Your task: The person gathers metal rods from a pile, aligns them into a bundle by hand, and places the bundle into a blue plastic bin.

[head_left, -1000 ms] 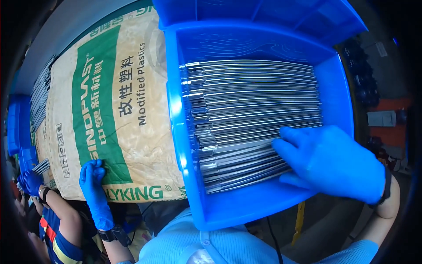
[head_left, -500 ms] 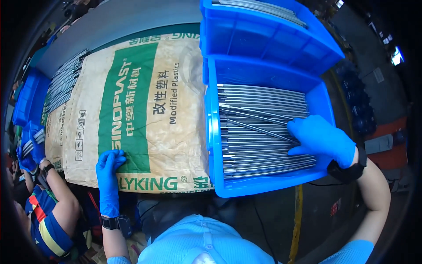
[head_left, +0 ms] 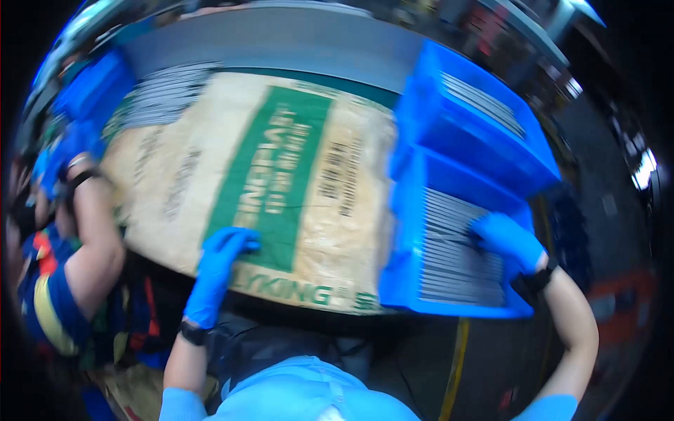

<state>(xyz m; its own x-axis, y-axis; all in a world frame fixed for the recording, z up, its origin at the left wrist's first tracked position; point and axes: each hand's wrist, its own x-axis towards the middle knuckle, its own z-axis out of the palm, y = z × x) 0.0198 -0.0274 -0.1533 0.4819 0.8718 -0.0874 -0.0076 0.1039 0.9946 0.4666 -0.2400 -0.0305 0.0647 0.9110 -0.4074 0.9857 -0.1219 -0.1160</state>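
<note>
My left hand (head_left: 219, 261), in a blue glove, rests on the near part of a flattened tan and green sack (head_left: 267, 182). Its fingers are loosely bent and parted, and I see nothing in them. On the right, my blue-gloved right hand (head_left: 507, 238) reaches into the nearer blue plastic bin (head_left: 404, 274). Thin metal rods (head_left: 453, 259) lie side by side in that bin. Thumb and fingers appear parted over the rods, with the fingertips blurred and partly hidden. Whether they touch a rod is unclear.
Behind the nearer bin stands another blue bin (head_left: 428, 105) with more rods (head_left: 484, 105). Several rods (head_left: 168, 95) lie at the sack's far left, beside a blue bin (head_left: 98, 84). A co-worker's gloved hand (head_left: 77, 144) and arm are at the left. A grey panel (head_left: 281, 35) borders the back.
The view has swung, so bins and sack appear farther right and blurred. My right hand is still over the rods; my left fingers look less tightly curled. The co-worker's hands appear higher.
</note>
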